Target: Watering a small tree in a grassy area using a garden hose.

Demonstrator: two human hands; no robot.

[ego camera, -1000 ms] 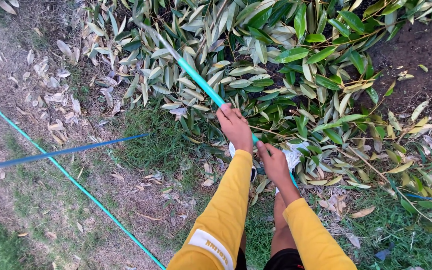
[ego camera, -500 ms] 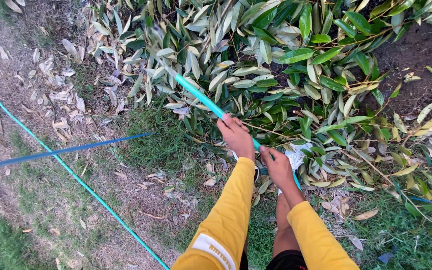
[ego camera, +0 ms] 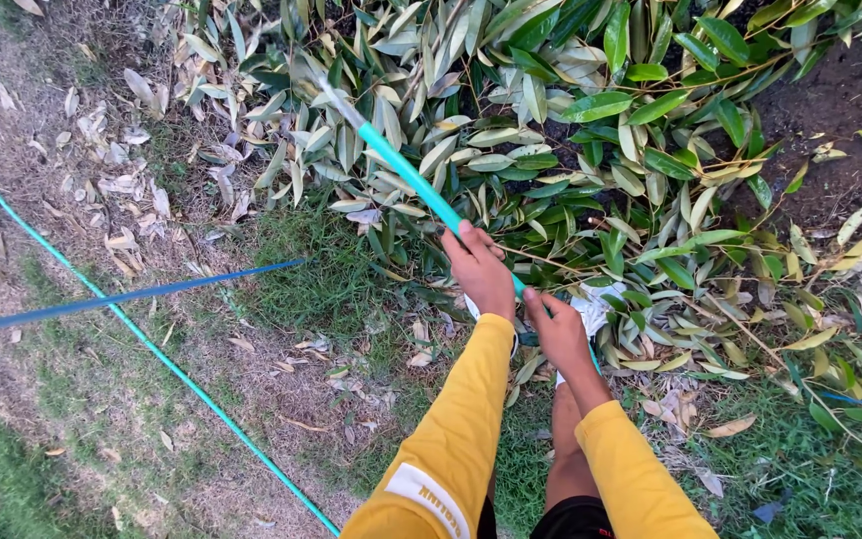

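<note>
While both hands clench it, left hand [ego camera: 481, 274] ahead of right hand [ego camera: 559, 334], the turquoise pole [ego camera: 413, 180] slants up-left from the grip, tip buried among leafy branches [ego camera: 591, 150].

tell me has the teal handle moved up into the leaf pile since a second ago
Cannot tell: the teal handle and leaf pile keep about the same relation, and the camera itself shifts.
</note>
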